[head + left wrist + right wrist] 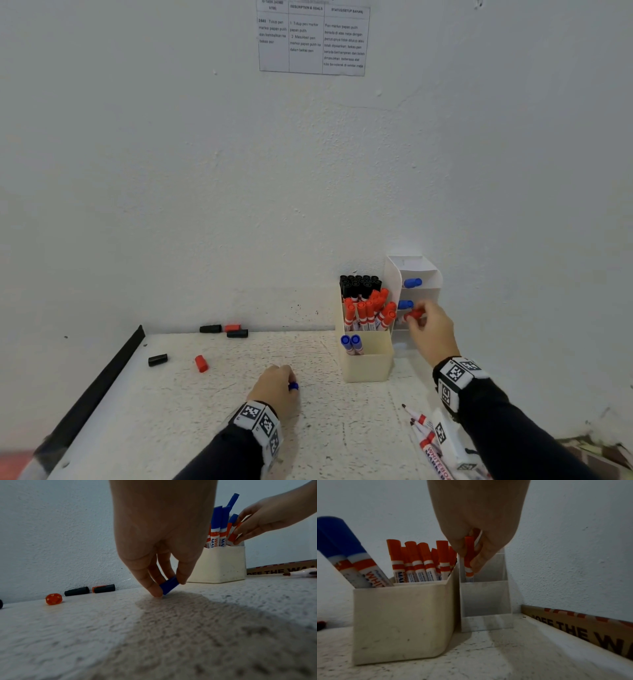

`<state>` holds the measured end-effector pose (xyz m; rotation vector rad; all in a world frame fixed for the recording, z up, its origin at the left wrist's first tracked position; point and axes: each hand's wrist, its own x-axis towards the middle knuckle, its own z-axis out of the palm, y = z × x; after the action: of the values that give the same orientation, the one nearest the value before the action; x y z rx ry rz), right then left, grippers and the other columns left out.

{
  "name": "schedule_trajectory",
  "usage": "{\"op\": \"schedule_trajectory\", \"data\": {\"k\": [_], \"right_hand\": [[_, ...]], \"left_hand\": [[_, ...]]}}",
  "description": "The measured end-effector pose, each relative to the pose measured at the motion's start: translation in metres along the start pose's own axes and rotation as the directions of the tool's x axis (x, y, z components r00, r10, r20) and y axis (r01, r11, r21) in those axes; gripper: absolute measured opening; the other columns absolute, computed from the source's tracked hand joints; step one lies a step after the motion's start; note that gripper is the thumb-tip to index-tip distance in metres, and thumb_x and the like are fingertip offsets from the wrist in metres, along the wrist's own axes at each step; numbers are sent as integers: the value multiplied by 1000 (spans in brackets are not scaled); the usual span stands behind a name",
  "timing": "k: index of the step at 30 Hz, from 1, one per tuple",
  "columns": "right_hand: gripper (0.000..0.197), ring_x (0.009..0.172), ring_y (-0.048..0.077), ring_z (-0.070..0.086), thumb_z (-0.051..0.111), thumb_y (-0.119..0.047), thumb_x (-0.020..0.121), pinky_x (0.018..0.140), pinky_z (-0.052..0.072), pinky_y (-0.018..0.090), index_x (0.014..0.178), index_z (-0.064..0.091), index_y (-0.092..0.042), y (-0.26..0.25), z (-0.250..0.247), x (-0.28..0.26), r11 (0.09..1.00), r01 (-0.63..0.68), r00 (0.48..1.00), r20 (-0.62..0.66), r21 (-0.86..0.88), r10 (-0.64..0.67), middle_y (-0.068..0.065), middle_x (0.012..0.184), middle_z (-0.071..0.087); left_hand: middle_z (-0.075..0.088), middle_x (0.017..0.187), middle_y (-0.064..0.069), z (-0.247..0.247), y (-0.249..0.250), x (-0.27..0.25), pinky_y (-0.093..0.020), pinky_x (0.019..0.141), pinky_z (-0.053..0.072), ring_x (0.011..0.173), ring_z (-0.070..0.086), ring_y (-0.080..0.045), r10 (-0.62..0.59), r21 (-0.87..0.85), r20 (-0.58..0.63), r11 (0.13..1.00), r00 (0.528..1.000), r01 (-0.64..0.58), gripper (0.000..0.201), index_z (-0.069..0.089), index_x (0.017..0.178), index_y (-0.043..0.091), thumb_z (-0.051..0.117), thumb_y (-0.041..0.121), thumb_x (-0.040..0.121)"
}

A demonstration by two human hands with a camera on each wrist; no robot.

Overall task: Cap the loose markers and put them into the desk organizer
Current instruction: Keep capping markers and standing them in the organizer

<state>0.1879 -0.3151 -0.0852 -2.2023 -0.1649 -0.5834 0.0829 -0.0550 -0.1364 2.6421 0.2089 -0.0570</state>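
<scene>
My left hand (pixel 278 386) (pixel 164 586) pinches a blue cap (pixel 293 386) (pixel 169 585) right at the tabletop. My right hand (pixel 430 325) (pixel 471 559) holds a red-capped marker (pixel 412 315) (pixel 469 558) upright in a compartment of the clear tiered organizer (pixel 416 294) (pixel 485 601). Beside it stands the cream organizer (pixel 368 359) (pixel 402 615) (pixel 221 563), packed with black, red and blue capped markers. Several uncapped markers (pixel 423 428) lie at the front right.
Loose caps lie on the table: a red cap (pixel 201 363) (pixel 53 599), a black cap (pixel 158 359), and black and red caps (pixel 224 329) (pixel 89 590) along the wall. A cardboard strip (pixel 583 631) lines the right edge. A black rail (pixel 99 383) borders the left.
</scene>
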Motion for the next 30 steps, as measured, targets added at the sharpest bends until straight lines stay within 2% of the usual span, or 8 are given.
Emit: {"op": "schedule_trajectory", "data": {"k": [4, 9, 12, 18, 22, 25, 28, 30], "right_hand": [[21, 76, 18, 55, 63, -6, 83, 71, 41, 24, 101, 53, -7, -5, 11, -3, 1000, -27, 1000, 15, 13, 27, 3, 86, 57], [31, 71, 16, 55, 64, -6, 83, 70, 47, 28, 112, 53, -10, -5, 14, -4, 999, 46, 998, -42, 3, -46, 6, 85, 60], [25, 73, 17, 55, 64, -9, 84, 72, 47, 28, 108, 58, -11, -3, 16, -4, 994, 112, 993, -45, -12, -112, 4, 86, 60], [18, 80, 18, 47, 56, -13, 90, 68, 36, 26, 100, 58, 2, -10, 7, 0, 994, 106, 976, -187, -30, -110, 19, 98, 57], [23, 72, 23, 48, 43, -19, 92, 61, 34, 15, 98, 49, 2, -21, -16, -3, 975, 183, 926, -354, 124, -129, 14, 90, 48], [32, 70, 23, 45, 34, -23, 90, 61, 35, 25, 98, 44, 6, -31, -35, 2, 952, 231, 877, -467, 201, -114, 11, 85, 44], [47, 71, 23, 46, 28, -34, 88, 64, 36, 30, 102, 42, 9, -39, -53, 13, 932, 279, 820, -562, 233, -105, 18, 86, 46], [47, 73, 27, 49, 29, -33, 88, 66, 39, 33, 102, 41, 10, -43, -62, 19, 919, 312, 798, -591, 243, -114, 27, 91, 49]], "left_hand": [[50, 121, -6, 1, -2, 0, -23, 95, 42, 109, 52, -19, -21, -9, 10, 1000, 1000, 21, 25, 53, 117, 15, 49, 21, 93], [50, 121, -6, -1, -1, -1, -24, 93, 42, 98, 50, -18, -20, -21, 15, 1000, 1000, 20, 15, 53, 106, 18, 47, 20, 93], [50, 117, -6, -2, 0, -3, -24, 92, 43, 102, 52, -19, -32, -24, 18, 999, 999, 32, 5, 44, 94, 23, 48, 21, 92], [51, 118, -6, -2, 1, -4, -24, 91, 44, 100, 53, -19, -32, -23, 16, 999, 999, 32, 6, 50, 99, 20, 47, 21, 93], [52, 116, -6, -3, 3, -6, -25, 89, 45, 96, 52, -18, -51, -41, -13, 998, 999, 51, 20, 53, 111, 15, 45, 22, 94], [54, 121, -9, -4, 6, -8, -23, 85, 43, 102, 55, -20, -58, -60, -23, 997, 998, 57, 27, 49, 121, 12, 44, 20, 96], [56, 114, -9, -3, 10, -12, -19, 73, 38, 85, 49, -14, -55, -94, -33, 994, 998, 51, 31, 44, 127, 12, 42, 17, 96], [58, 113, -9, -2, 12, -14, -21, 75, 42, 83, 48, -13, -55, -90, -23, 995, 998, 53, 29, 47, 124, 12, 42, 17, 96]]}}
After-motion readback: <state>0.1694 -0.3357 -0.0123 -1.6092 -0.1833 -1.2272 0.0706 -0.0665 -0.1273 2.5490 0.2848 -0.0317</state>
